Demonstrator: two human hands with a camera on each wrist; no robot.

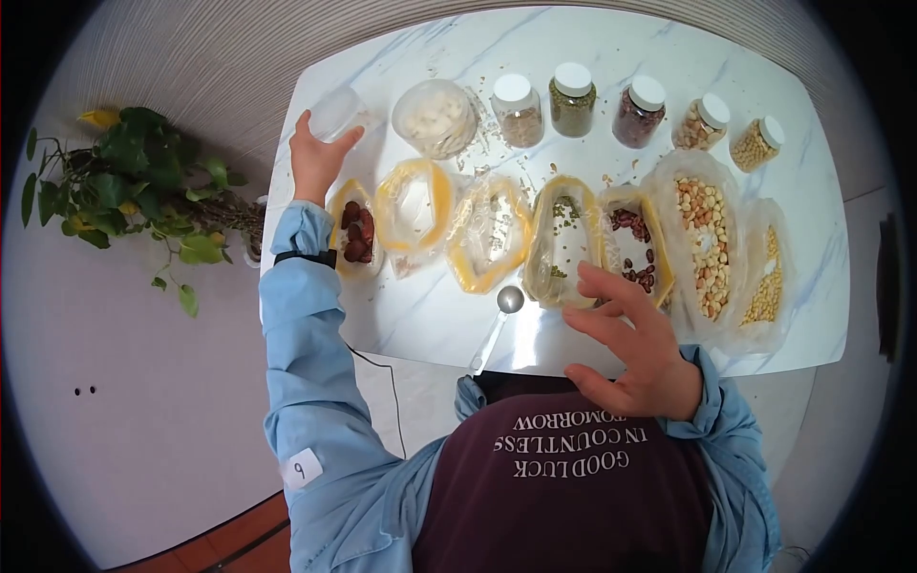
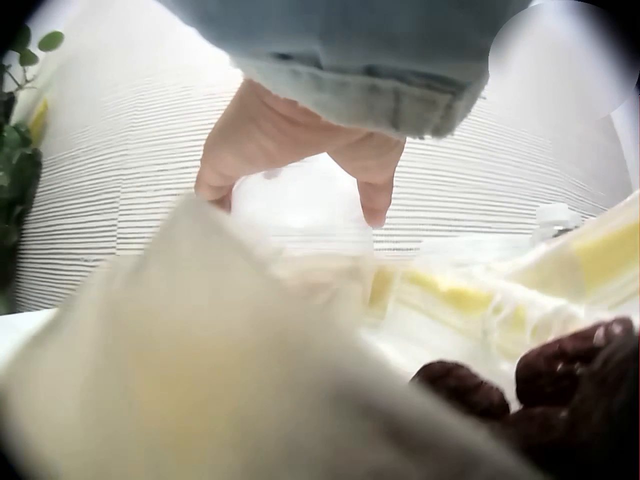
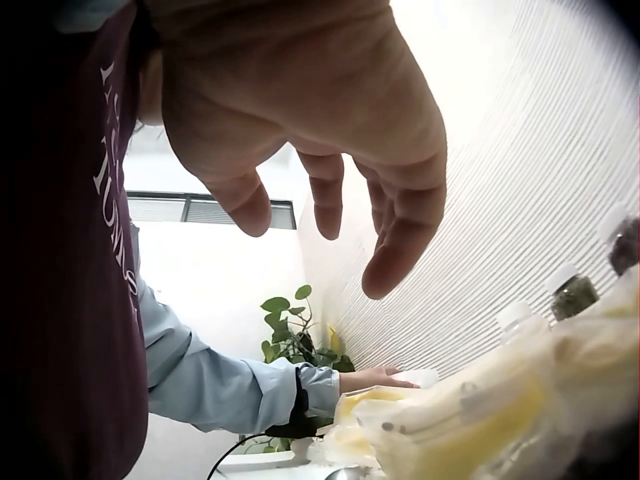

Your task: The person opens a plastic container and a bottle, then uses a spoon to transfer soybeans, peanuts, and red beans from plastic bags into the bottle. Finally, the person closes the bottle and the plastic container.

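Observation:
My left hand (image 1: 318,164) reaches to the back left of the table and spans a clear plastic container (image 1: 338,111), thumb on one side and fingers on the other. In the left wrist view the see-through container (image 2: 300,210) shows between thumb and fingers. Just below that wrist stands an open bag of dark red dried dates (image 1: 357,232). My right hand (image 1: 638,349) hovers in front of the bag of red beans (image 1: 638,239), fingers loosely bent and spread, holding nothing. A metal spoon (image 1: 509,301) with a pale handle lies at the table's front edge.
A round tub of white pieces (image 1: 435,118) stands beside the clear container. Several white-lidded jars, one with green beans (image 1: 572,100), line the back. Open bags fill the middle row, including large pale beans (image 1: 702,248) and yellow grains (image 1: 764,277). A leafy plant (image 1: 134,162) stands left.

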